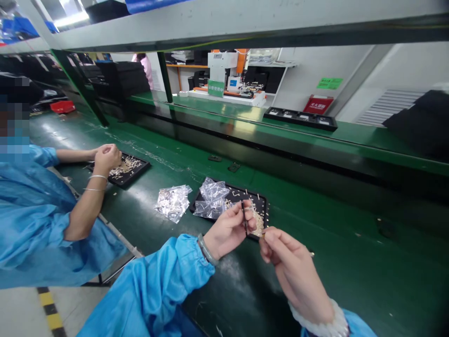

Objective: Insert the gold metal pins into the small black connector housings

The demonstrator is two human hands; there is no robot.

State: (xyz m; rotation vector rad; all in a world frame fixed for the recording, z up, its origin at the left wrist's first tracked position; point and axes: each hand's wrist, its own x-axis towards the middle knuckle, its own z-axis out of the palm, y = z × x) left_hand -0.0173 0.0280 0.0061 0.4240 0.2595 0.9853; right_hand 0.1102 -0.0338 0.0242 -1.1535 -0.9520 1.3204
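My left hand (229, 227) pinches a thin black strip-like piece (244, 220), held nearly upright above the bench. Just to its right, the thumb and forefinger of my right hand (289, 257) are pressed together on something tiny, mostly hidden by the fingertips. Behind both hands lies a black tray (261, 201) with many small pale pieces (258, 220) heaped in it. Clear plastic bags (212, 199) rest on the tray's left part. More clear bags (172, 202), with small contents I cannot make out, lie on the bench left of the tray.
A co-worker in a blue smock (42, 210) sits at the left, hands over another black tray (135, 171) of pale pieces. Two small dark parts (234, 166) lie on the green bench (351, 271). A raised ledge behind carries a black tray (300, 118); a shelf beam (224, 25) crosses overhead.
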